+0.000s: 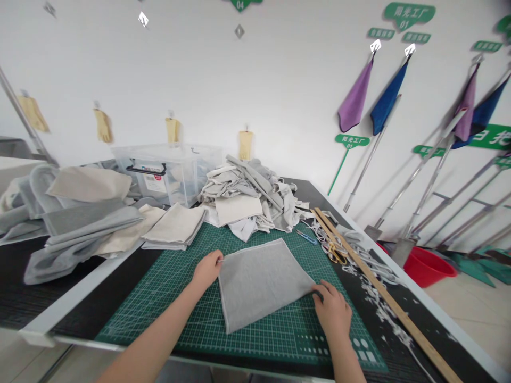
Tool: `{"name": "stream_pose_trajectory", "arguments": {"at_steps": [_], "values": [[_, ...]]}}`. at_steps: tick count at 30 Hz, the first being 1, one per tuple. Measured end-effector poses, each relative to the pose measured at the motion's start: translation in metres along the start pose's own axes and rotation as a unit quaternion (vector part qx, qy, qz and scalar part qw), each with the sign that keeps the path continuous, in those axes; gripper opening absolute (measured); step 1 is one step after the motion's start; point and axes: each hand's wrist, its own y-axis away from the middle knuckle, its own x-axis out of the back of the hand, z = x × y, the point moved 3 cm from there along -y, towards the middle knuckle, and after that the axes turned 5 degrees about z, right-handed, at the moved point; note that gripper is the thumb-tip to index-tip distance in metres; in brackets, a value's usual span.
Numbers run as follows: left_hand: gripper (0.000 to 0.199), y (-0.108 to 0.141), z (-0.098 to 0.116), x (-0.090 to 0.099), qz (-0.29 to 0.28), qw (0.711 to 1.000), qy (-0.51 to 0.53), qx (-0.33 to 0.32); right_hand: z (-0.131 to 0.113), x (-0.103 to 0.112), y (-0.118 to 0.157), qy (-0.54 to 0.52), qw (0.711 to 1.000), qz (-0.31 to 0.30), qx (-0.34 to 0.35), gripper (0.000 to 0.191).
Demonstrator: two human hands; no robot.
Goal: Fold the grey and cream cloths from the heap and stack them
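Note:
A grey rectangular cloth (259, 284) lies spread, slightly turned, over the green cutting mat (167, 303). My left hand (207, 271) pinches its left edge near the upper corner, fingertips closed on the fabric. At the opposite side, my right hand (332, 306) grips the right corner between thumb and fingers. Just beyond the cloth rises a heap of grey and cream fabric pieces (247, 186). A small folded stack of cream and grey cloths (175, 223) sits to the upper left of my left hand.
On the right lie a long wooden ruler (383, 292), gold-handled scissors (336, 254), blue thread snips (307, 237) and white scraps (383, 308). A clear plastic bin (171, 175) stands at the back. More cloths (83, 223) pile up leftward. A red bucket (427, 266) is beyond the table edge.

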Motion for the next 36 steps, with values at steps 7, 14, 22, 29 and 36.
{"name": "stream_pose_trajectory", "arguments": {"at_steps": [7, 14, 22, 29, 36], "values": [[0.057, 0.043, -0.001, 0.011, -0.03, 0.994, 0.093, 0.041, -0.094, 0.01, 0.066, -0.132, 0.959, -0.107, 0.228, 0.026], [0.045, 0.056, -0.012, 0.021, -0.026, 0.992, 0.11, 0.053, -0.129, -0.011, 0.103, -0.17, 0.911, -0.174, 0.333, 0.062], [0.031, 0.075, -0.009, 0.031, -0.075, 0.99, 0.102, -0.06, -0.103, -0.009, 0.1, -0.232, 0.907, -0.171, 0.308, 0.023], [0.029, 0.089, 0.012, 0.048, -0.135, 0.974, 0.02, -0.181, -0.071, 0.0, 0.079, -0.319, 0.935, -0.133, 0.078, 0.024], [0.016, 0.103, 0.032, 0.045, -0.208, 0.947, -0.004, -0.243, -0.056, 0.007, 0.074, -0.354, 0.908, -0.22, 0.033, 0.027]]}}
